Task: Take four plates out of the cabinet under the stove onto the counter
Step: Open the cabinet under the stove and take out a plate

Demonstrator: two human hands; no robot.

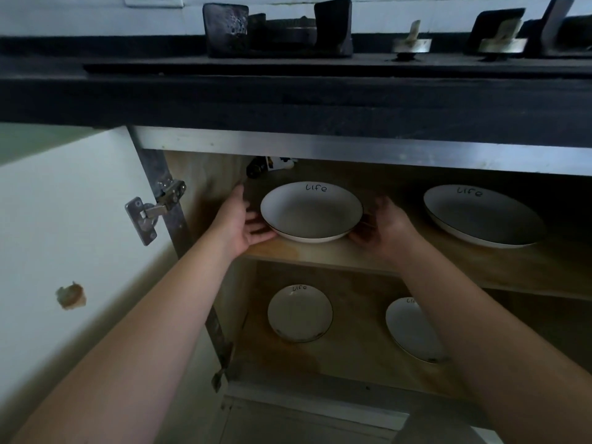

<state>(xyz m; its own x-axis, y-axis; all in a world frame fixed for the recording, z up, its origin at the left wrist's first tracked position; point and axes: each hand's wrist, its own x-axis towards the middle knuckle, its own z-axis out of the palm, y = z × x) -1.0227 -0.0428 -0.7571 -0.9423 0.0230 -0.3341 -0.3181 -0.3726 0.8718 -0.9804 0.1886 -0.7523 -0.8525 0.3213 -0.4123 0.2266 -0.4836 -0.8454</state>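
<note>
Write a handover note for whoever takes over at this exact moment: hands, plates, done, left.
Left hand and right hand cup opposite sides of the upper-left plate, at the upper shelf front edge.
Upper-right plate untouched on the same shelf.
Two smaller plates below: lower-left plate, lower-right plate.
Done: cabinet door open. No plate visible on the counter.
Left: move all four up.

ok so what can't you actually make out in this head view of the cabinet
- Lower right plate: right part hidden by the right forearm.
- Fingertips of left hand and right hand: hidden under the upper left plate.
- Dark items at shelf back: too shadowed to identify.
- Upper shelf: cut off at the right edge.
</note>
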